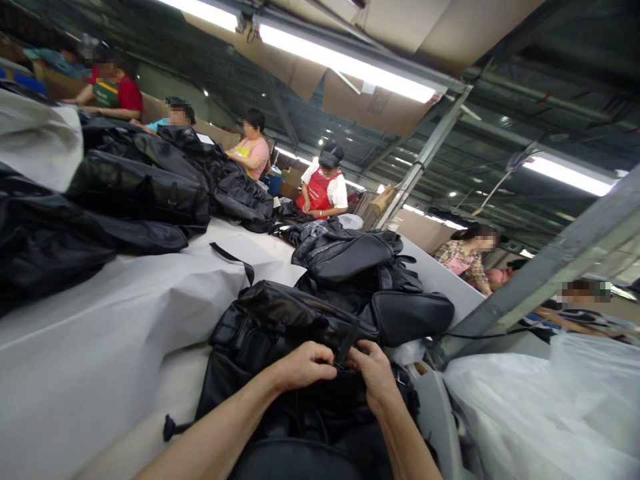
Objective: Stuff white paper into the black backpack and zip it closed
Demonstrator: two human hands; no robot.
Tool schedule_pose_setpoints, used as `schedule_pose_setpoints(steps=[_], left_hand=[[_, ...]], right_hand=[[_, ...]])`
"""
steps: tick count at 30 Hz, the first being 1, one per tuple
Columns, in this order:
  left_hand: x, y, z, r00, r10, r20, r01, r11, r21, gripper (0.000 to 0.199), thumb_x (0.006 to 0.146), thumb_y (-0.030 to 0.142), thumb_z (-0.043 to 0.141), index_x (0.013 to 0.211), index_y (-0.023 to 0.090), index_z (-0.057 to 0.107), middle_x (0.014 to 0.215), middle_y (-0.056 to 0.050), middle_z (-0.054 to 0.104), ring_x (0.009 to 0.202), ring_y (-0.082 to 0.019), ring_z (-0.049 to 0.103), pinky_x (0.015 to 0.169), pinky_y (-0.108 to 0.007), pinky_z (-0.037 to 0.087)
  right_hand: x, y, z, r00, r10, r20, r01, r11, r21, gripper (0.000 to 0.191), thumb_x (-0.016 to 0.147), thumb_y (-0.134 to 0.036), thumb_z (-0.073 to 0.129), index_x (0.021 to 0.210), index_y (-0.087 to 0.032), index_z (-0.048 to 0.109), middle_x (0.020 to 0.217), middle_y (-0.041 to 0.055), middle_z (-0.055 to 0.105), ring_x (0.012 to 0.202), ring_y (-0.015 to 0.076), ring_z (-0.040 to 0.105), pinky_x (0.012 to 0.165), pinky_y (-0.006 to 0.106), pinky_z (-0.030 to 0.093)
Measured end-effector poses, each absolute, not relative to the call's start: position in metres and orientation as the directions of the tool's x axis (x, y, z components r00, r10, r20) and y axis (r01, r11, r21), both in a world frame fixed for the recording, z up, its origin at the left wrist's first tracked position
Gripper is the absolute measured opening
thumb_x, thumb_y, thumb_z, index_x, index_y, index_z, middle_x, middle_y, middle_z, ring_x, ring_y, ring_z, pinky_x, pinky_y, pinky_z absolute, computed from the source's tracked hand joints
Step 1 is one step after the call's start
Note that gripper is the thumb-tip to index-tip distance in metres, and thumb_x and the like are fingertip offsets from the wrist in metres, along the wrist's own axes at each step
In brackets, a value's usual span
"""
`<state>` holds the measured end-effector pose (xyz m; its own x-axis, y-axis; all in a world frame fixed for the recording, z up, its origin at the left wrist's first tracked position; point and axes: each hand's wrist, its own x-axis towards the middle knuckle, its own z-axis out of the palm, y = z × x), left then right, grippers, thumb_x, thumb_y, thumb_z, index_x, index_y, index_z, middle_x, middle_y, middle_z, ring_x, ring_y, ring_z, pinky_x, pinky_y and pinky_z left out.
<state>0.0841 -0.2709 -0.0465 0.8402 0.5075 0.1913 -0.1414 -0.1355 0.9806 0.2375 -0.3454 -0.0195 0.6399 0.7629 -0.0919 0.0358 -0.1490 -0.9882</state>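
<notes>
Here a flat strap (347, 344) crosses the glossy, creased bag (295, 315).

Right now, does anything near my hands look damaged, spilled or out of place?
Nothing looks spilled or clearly damaged. The pale sheet, left of the black bag you touch, looks odd: it lies rumpled instead of flat.

Black bags (345, 257) beyond hands (300, 367), gaps unclear

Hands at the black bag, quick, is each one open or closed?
Left hand: curled beside the dark strap; can't tell if it pinches anything.
Right hand: partly curled at the strap; grip can't be told.
</notes>
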Motion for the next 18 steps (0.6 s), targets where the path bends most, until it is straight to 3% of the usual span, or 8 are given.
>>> schedule_pose_setpoints(steps=[3, 6, 12, 15, 18], left_hand=[[0.086, -0.272, -0.049, 0.824, 0.541, 0.167, -0.127, -0.112, 0.986, 0.014, 0.068, 0.025, 0.053, 0.058, 0.018, 0.046, 0.057, 0.005, 0.037, 0.057, -0.010, 0.033, 0.054, -0.024, 0.025], [0.086, -0.276, -0.051, 0.801, 0.571, 0.181, -0.155, -0.095, 0.983, 0.006, 0.067, 0.022, 0.050, 0.065, 0.017, 0.053, 0.064, 0.004, 0.046, 0.064, -0.012, 0.041, 0.058, -0.023, 0.030], [0.087, -0.275, -0.057, 0.787, 0.587, 0.190, -0.179, -0.077, 0.981, 0.010, 0.067, 0.023, 0.058, 0.072, 0.014, 0.061, 0.066, 0.003, 0.053, 0.063, -0.012, 0.045, 0.059, -0.023, 0.035], [0.087, -0.276, -0.060, 0.778, 0.589, 0.217, -0.206, -0.086, 0.975, 0.016, 0.069, 0.023, 0.061, 0.081, 0.013, 0.062, 0.072, 0.002, 0.056, 0.064, -0.012, 0.048, 0.059, -0.023, 0.038], [0.086, -0.280, -0.059, 0.730, 0.631, 0.262, -0.232, -0.132, 0.964, 0.038, 0.065, 0.015, 0.064, 0.103, 0.016, 0.057, 0.083, 0.002, 0.059, 0.066, -0.011, 0.050, 0.061, -0.022, 0.039]], right_hand=[[0.237, -0.347, -0.019, 0.626, 0.775, -0.081, 0.037, -0.134, -0.990, 0.058, 0.053, -0.043, 0.080, 0.098, -0.022, 0.049, 0.059, -0.0038, 0.067, 0.056, 0.0212, 0.066, 0.063, 0.034, 0.050], [0.237, -0.352, -0.020, 0.595, 0.801, -0.069, 0.051, -0.124, -0.991, 0.060, 0.058, -0.046, 0.080, 0.103, -0.020, 0.050, 0.068, -0.0017, 0.071, 0.061, 0.0205, 0.068, 0.068, 0.033, 0.051], [0.227, -0.363, -0.032, 0.488, 0.872, -0.027, 0.076, -0.073, -0.994, 0.069, 0.061, -0.041, 0.081, 0.113, -0.022, 0.040, 0.070, -0.0058, 0.068, 0.062, 0.0179, 0.065, 0.062, 0.029, 0.048], [0.220, -0.367, -0.037, 0.483, 0.870, 0.097, 0.228, -0.018, -0.973, 0.066, 0.061, -0.036, 0.080, 0.112, -0.022, 0.041, 0.074, -0.0045, 0.068, 0.073, 0.0192, 0.067, 0.072, 0.030, 0.049], [0.216, -0.371, -0.042, 0.514, 0.830, 0.218, 0.379, 0.009, -0.926, 0.053, 0.067, -0.040, 0.074, 0.108, -0.022, 0.044, 0.074, -0.0037, 0.067, 0.074, 0.0200, 0.066, 0.073, 0.031, 0.049]])
